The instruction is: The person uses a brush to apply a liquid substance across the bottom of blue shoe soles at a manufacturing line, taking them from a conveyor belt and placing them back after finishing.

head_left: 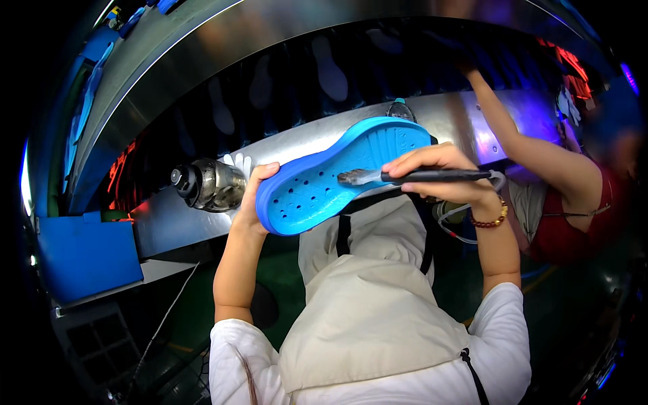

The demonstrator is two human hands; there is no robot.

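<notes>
A blue shoe sole (307, 196) with a row of small holes in its wider part is held tilted above my lap, its inner side facing me. My left hand (251, 196) grips the sole by its rim at the left end. In my right hand (445, 172) is a brush (432, 175) with a black handle and short bristles. The bristle tip rests on or just over the middle of the sole's inner face. A thin pale hose runs from the handle's back end. Beads circle my right wrist.
A metal ledge (439, 115) runs ahead, with a dark belt carrying several insole shapes (329, 71) beyond it. A metal container with a black cap (209, 184) and a white glove stand at left. To the right a co-worker's arm (523, 145) reaches toward the belt. A blue box (88, 256) sits lower left.
</notes>
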